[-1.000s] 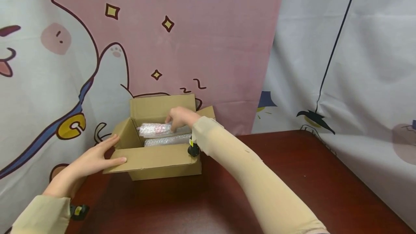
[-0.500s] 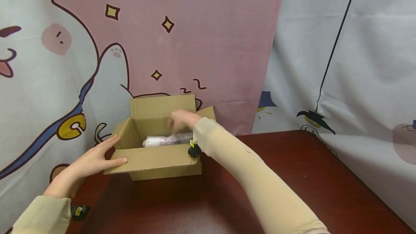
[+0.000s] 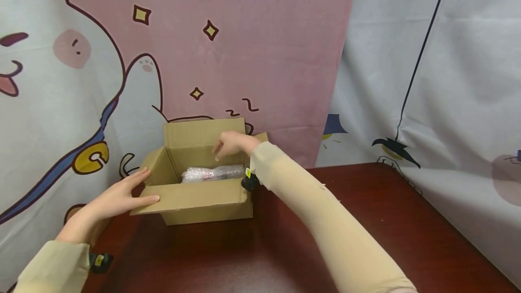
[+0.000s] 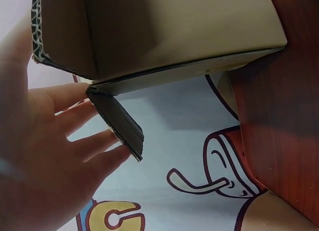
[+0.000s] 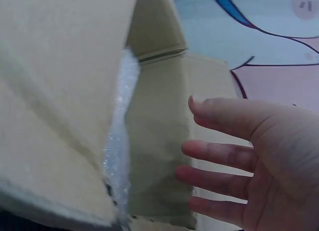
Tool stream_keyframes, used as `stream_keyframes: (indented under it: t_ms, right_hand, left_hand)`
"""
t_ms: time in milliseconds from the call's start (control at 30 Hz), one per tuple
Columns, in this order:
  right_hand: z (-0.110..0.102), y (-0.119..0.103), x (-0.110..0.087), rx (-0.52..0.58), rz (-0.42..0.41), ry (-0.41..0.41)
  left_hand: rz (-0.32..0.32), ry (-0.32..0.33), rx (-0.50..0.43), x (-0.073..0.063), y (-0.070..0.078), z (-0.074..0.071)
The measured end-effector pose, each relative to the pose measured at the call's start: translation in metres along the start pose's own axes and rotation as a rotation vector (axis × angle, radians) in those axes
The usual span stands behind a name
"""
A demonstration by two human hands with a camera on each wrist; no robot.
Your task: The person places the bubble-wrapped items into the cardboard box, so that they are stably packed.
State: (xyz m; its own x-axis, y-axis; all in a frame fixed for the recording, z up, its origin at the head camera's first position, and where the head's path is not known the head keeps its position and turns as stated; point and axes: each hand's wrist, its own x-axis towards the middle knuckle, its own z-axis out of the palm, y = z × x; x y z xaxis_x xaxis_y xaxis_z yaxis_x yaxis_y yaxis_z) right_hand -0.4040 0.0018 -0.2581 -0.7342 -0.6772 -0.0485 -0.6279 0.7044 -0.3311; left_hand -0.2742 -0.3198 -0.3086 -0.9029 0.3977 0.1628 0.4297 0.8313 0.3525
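Observation:
An open cardboard box (image 3: pixel 206 215) holds bubble-wrapped items (image 3: pixel 213 173); how many lie inside cannot be told. My left hand (image 3: pixel 114 200) rests at its left front corner, thumb on the front flap. In the left wrist view, its nearly straight fingers (image 4: pixel 75 116) touch the edge of a side flap (image 4: pixel 122 124). My right hand (image 3: pixel 233 144) hovers over the box near the back wall, holding nothing. The right wrist view shows its spread, relaxed fingers (image 5: pixel 219 154) apart from the bubble wrap (image 5: pixel 119 141), which is partly hidden behind a flap.
The box stands on a dark red-brown table (image 3: pixel 346 220), toward the back left. A printed cloth backdrop (image 3: pixel 277 58) hangs behind it and along the right side. The box's back flap (image 3: pixel 203 132) stands up against the backdrop.
The right hand has let go of the upper bubble-wrapped item, which now sits lower in the box. It has risen slightly off the wrap. The left hand has stayed on the box.

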Motion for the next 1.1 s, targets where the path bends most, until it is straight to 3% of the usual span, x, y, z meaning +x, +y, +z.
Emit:
stream_keyframes:
  t_ms: [167, 333, 633, 900, 1100]
  right_hand:
    - [-0.009, 0.012, -0.009, 0.106, -0.043, 0.04]
    - [-0.022, 0.022, -0.022, 0.184, -0.04, 0.072]
    - [-0.047, 0.039, -0.052, 0.146, -0.038, 0.185]
    - [-0.055, 0.07, -0.093, 0.22, 0.009, 0.264]
    - [-0.055, 0.102, -0.132, 0.301, 0.062, 0.318]
  left_hand:
    - [-0.006, -0.028, 0.022, 0.005, 0.002, -0.005]
    - [-0.007, 0.005, 0.049, 0.011, 0.004, -0.013]
    - [-0.052, 0.018, 0.07, 0.023, 0.008, -0.027]
    - [-0.064, 0.03, 0.09, 0.029, 0.009, -0.037]
    - [-0.08, 0.06, 0.106, 0.022, 0.001, -0.049]
